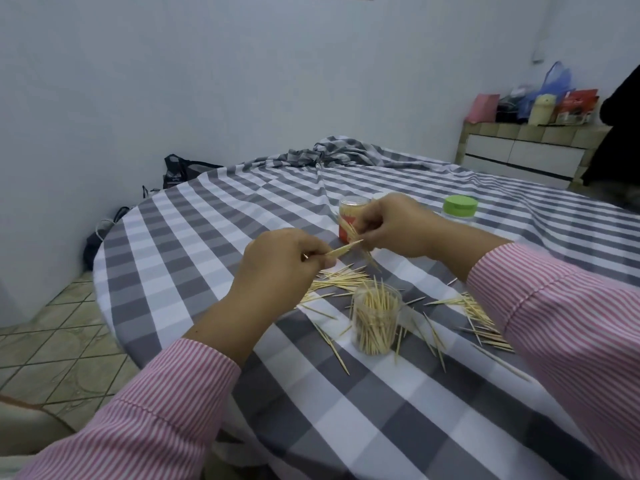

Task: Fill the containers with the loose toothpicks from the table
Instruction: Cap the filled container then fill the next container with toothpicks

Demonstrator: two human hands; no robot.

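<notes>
Above the table's near edge, left hand (pixel 277 258) and right hand (pixel 394 226) each pinch a toothpick bundle (pixel 349 233), upright jar (pixel 376 320) just below, nearer the right.

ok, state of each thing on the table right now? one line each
left hand: pinches a small bundle of toothpicks
right hand: grips another bundle
clear jar: upright, lid off, partly filled
red-label container: upright, packed with toothpicks
green-lid container: lid on
loose toothpicks: scattered on the cloth around the clear jar
</notes>
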